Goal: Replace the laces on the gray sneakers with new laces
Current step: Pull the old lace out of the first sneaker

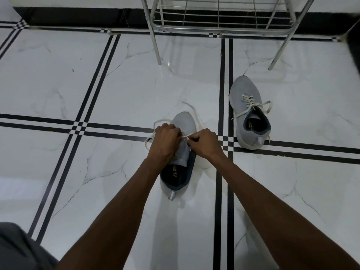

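Both arms reach straight out, knuckles up, over the near shoe (183, 123) on the floor (116, 84). The left hand (168, 140) is closed over the tongue and lace (155, 123); the right hand (204, 142) pinches the lace just beside it, fingertips nearly touching. Loose lace loops lie beyond and left of the grip. The second shoe (247, 114), laced, sits well apart to the right, near a rack (155, 41) leg. Bare tile lies left of the hands.

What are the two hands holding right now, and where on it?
Both the left hand and right hand pinch the white lace over the near sneaker, at its eyelet area above the tongue.
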`<control>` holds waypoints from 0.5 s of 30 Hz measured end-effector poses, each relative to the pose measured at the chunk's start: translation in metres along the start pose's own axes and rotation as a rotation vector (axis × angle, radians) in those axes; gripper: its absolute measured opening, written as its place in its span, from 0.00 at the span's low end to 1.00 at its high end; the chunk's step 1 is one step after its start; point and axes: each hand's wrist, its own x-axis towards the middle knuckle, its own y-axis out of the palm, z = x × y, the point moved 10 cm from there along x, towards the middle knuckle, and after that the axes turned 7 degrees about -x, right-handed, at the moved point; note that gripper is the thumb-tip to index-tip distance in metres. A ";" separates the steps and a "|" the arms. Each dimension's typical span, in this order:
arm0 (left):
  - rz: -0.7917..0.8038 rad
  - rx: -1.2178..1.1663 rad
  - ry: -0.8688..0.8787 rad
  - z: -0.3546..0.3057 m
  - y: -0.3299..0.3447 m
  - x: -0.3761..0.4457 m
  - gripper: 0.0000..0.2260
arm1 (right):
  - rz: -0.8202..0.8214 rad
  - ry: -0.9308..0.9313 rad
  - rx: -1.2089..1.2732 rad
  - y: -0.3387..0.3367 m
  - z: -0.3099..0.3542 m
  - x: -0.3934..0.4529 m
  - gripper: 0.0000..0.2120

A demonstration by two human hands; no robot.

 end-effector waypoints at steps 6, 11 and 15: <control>-0.305 -0.235 -0.259 0.032 -0.029 -0.016 0.09 | -0.023 0.026 0.047 -0.004 -0.002 -0.001 0.09; -0.453 -0.446 -0.501 0.064 -0.035 -0.054 0.09 | -0.010 0.051 0.059 -0.003 -0.010 -0.001 0.10; -0.318 -0.409 -0.130 0.012 -0.035 -0.026 0.13 | -0.033 0.030 0.078 -0.005 -0.009 -0.001 0.09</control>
